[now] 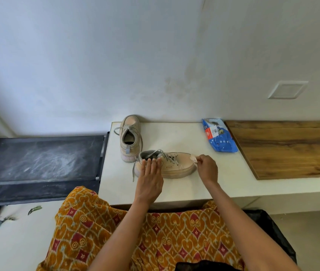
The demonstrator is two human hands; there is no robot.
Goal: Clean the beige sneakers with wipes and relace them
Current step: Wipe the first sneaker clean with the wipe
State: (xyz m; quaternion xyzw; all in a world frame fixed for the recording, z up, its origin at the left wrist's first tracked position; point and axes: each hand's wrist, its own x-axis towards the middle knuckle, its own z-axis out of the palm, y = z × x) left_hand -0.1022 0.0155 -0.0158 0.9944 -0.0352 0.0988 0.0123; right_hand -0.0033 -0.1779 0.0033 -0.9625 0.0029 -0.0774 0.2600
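Note:
Two beige sneakers stand on a white counter (174, 188). The near sneaker (176, 165) lies crosswise, toe to the right, its grey laces loose. My left hand (150, 177) rests flat on its heel and collar, fingers extended, steadying it. My right hand (207, 167) pinches a small crumpled wipe (193, 159) against the toe of that sneaker. The far sneaker (129, 138) stands upright behind it, toe toward the wall, laces hanging off its sides. A blue wipes pack (218, 138) lies at the back right of the counter.
A wooden board (284, 147) covers the counter to the right. A dusty black rack (40, 157) stands to the left, lower than the counter. Litter lies on the floor at the lower left. My lap in orange patterned cloth (155, 231) is below the counter edge.

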